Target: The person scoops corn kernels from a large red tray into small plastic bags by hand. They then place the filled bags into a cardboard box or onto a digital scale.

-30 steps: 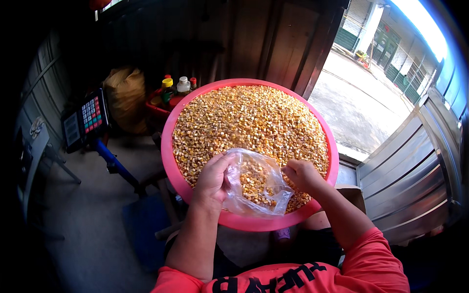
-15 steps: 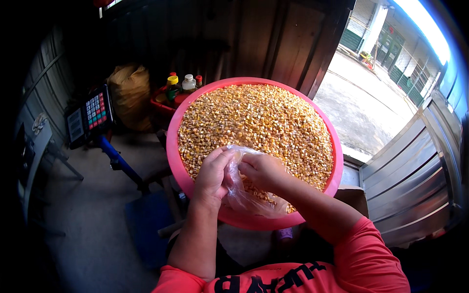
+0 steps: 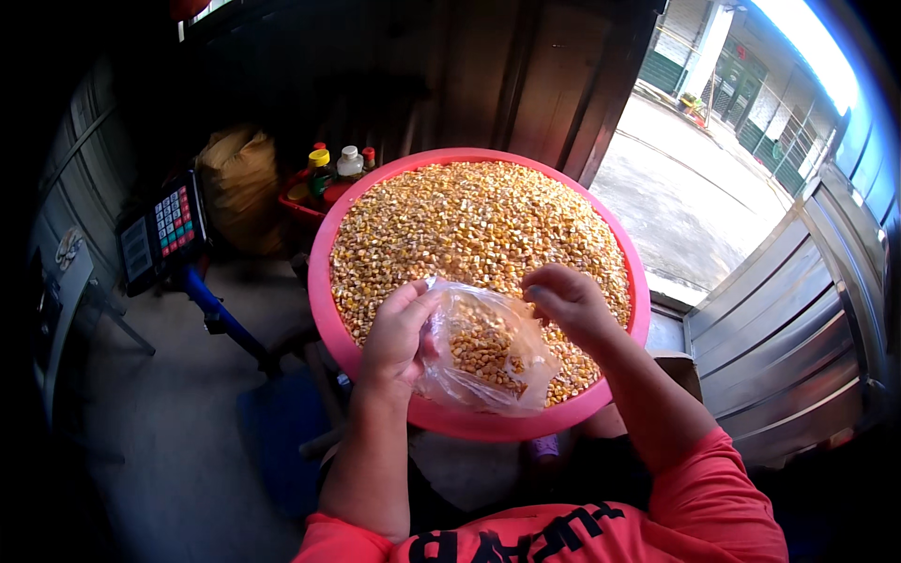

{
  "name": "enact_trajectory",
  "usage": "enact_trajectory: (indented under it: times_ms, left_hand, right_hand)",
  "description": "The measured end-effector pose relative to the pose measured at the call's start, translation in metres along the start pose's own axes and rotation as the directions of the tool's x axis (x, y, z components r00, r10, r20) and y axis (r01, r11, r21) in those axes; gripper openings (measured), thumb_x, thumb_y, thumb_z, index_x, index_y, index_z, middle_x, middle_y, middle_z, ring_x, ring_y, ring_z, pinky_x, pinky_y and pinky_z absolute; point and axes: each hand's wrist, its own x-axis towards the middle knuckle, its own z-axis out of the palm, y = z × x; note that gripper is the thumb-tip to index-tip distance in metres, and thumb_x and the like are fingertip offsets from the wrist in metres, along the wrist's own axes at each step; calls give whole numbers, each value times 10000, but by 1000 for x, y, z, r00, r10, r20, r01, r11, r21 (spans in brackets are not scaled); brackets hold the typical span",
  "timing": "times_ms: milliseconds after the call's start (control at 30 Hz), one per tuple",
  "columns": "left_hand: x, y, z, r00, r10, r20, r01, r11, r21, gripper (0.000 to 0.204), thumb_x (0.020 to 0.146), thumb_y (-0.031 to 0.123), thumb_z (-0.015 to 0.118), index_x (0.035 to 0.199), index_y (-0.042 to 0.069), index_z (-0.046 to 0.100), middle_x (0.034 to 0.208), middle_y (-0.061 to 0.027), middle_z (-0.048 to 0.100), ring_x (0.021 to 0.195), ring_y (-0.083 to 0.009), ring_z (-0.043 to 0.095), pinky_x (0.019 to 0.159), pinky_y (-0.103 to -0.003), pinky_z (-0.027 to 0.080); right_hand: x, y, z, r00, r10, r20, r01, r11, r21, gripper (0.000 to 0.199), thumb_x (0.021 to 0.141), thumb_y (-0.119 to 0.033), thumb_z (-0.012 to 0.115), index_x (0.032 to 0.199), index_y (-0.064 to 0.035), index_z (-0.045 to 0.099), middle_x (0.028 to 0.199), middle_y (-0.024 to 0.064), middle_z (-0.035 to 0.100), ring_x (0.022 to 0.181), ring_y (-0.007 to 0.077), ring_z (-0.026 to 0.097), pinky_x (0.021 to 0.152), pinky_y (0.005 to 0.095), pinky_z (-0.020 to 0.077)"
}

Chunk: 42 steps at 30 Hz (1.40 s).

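Observation:
A wide pink basin (image 3: 324,281) is heaped with dried yellow corn kernels (image 3: 469,216). Over its near part is a thin clear plastic bag (image 3: 450,380), its mouth spread wide. Kernels show within the bag's outline; I cannot tell whether they lie in it or under it. My left hand (image 3: 396,333) grips the bag's left edge between thumb and fingers. Above the kernels to the right of the bag, my right hand (image 3: 574,305) has its fingers curled together, close to the bag's right rim. Whatever its fingertips may hold is hidden.
To the left stands a scale with a keypad display (image 3: 161,230) and a blue platform (image 3: 282,436). A brown sack (image 3: 239,188) and a red crate with bottles (image 3: 322,169) are behind. At right are a cardboard box (image 3: 678,373), a metal panel (image 3: 779,328) and an open doorway.
My right hand has moved right, from the bag's mouth to beyond its right rim. The bag has opened wider, while my left hand still grips it. The view has shifted slightly.

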Motion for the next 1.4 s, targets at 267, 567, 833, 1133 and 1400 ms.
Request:
enact_trajectory:
  times_ms: [267, 567, 833, 1133, 1400]
  left_hand:
    - [0, -1, 9, 999, -8, -48, 8, 1000, -1, 143, 885, 151, 545, 971, 36, 548, 649, 33, 514, 404, -27, 416, 336, -175, 332]
    - [2, -5, 3, 999, -34, 4, 34, 999, -18, 150, 881, 141, 544, 987, 35, 538, 654, 25, 511, 399, -31, 407, 339, -185, 342]
    - [1, -4, 2, 999, -35, 9, 35, 999, -16, 163, 872, 100, 520, 1016, 23, 524, 659, 17, 503, 431, -46, 423, 367, -193, 361]
    - [4, -6, -6, 1000, -4, 31, 4, 1000, -8, 220, 867, 76, 505, 1072, 1, 530, 822, -33, 592, 655, -84, 566, 541, -199, 459]
    - [5, -7, -10, 1000, 14, 20, -14, 999, -29, 254, 858, 72, 512, 1097, -11, 521, 881, -55, 601, 720, -98, 585, 598, -217, 485]
  right_hand:
    - [-38, 31, -44, 975, 200, -96, -184, 486, -854, 351, 868, -369, 486, 848, -29, 570, 783, 187, 624, 782, 352, 615, 695, 447, 478]
    - [-40, 51, -15, 990, 139, -18, -90, 536, -839, 341, 875, -369, 491, 851, -33, 542, 769, 200, 616, 739, 376, 608, 658, 469, 467]
    - [-14, 16, -23, 986, -153, -59, 85, 784, -615, 241, 865, -236, 556, 781, -11, 531, 633, 203, 548, 631, 369, 582, 565, 422, 443]
    - [4, -16, 65, 898, -226, 378, 433, 607, -666, 185, 834, -247, 553, 827, -63, 575, 726, 170, 600, 683, 347, 599, 611, 433, 472]
    - [-2, -16, 50, 888, -353, 296, 449, 806, -386, 149, 803, -69, 595, 950, -52, 612, 837, 129, 624, 755, 249, 631, 635, 340, 507]
